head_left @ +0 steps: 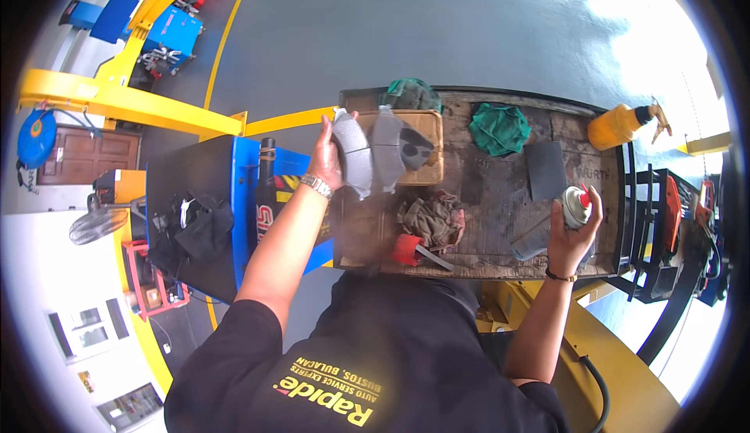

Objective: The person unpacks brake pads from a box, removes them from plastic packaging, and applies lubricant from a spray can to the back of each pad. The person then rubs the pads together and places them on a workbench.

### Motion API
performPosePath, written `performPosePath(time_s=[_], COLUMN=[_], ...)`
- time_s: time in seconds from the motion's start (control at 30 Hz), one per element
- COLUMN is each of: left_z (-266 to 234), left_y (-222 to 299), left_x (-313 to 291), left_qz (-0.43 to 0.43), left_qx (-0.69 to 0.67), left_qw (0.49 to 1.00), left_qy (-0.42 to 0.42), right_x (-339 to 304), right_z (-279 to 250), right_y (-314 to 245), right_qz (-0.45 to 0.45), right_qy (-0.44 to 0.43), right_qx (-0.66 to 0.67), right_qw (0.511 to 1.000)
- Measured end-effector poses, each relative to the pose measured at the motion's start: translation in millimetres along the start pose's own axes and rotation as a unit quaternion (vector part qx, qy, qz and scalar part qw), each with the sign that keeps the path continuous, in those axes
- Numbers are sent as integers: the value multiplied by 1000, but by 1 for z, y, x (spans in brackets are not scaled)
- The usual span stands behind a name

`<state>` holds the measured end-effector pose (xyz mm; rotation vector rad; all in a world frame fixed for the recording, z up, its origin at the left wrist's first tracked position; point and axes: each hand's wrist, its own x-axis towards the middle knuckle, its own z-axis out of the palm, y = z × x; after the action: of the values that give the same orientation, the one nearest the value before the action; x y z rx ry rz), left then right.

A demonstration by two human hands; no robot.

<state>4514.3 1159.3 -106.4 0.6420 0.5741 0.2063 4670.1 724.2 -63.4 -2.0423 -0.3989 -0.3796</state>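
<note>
A grey brake pad [353, 156] is gripped in my left hand [328, 154], tilted upright at the left end of a worn wooden work top [484, 202]. Just right of it is a second grey brake pad [387, 150]; whether my fingers also hold that one, I cannot tell. Behind the pads lies a shallow brown tray [431, 175], with a dark pad-shaped piece [416, 150] over it. On the right, my right hand [573, 237] is wrapped round a spray can [576, 208] with a red nozzle, its top facing up.
Green cloths [500, 130] lie toward the far side, near a grey square sheet [544, 170]. A brown rag [434, 220] and a red-handled tool [409, 248] lie close to me. A yellow spray bottle [613, 127] stands far right. Yellow beams [180, 103] frame the left.
</note>
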Motion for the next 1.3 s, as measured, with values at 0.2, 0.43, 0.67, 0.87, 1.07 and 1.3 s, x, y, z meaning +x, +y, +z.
performPosePath(time_s=[0.2,0.43,0.67,0.87,1.07,1.3], left_z=[3,-8,162,293,377,373], left_y=[17,21,-101,-289,-405,-363], left_x=[7,21,18,63,77,77], left_qz=[35,289,335,368,312,264], left_qx=[120,754,752,730,713,717], left_qw=[989,538,530,255,-30,27], left_qy=[75,242,-203,-517,-627,-645], right_x=[-20,-41,-104,-147,-182,-183], right_z=[-5,-26,-54,-62,-72,-94], right_y=[7,-1,14,-11,-10,-1], right_qz=[10,96,262,302,288,274], right_qy=[27,105,167,173,150,141], right_qx=[-14,33,202,160,128,159], right_qw=[999,989,929,924,937,938])
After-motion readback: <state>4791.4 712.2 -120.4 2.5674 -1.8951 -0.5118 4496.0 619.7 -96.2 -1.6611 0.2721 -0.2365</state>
